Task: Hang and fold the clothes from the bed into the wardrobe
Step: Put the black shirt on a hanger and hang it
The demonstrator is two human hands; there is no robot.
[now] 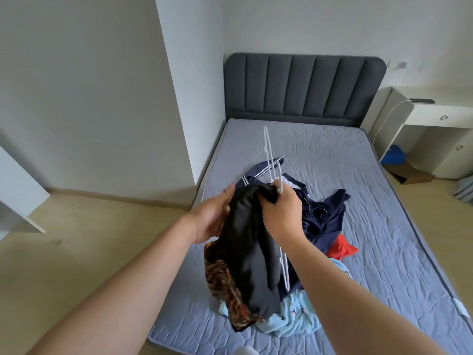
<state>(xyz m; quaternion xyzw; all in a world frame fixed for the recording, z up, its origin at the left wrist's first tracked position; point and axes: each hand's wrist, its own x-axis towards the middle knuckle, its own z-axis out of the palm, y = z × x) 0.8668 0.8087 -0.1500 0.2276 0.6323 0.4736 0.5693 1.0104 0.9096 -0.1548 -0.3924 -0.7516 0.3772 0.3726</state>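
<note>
Cloth of black garment (245,252) looks soft, light & limp, hanging over bed (358,201) edge, right hand (280,213) clamped on its top + white hanger (271,160), left hand (212,216) fingers hidden behind; grip top hem w/ 2 hands

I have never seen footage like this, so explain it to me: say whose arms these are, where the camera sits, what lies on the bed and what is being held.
There is no machine here. The single picture comes from a wide-angle camera worn on a person's head, looking forward and down, so the two bare arms are that person's own.

The right hand grips the top of a black garment together with a white hanger. The left hand is against the garment's side, its fingers hidden behind the cloth.

On the bed lies a pile: navy clothing, a red piece, a light blue piece and a brown patterned cloth.
</note>
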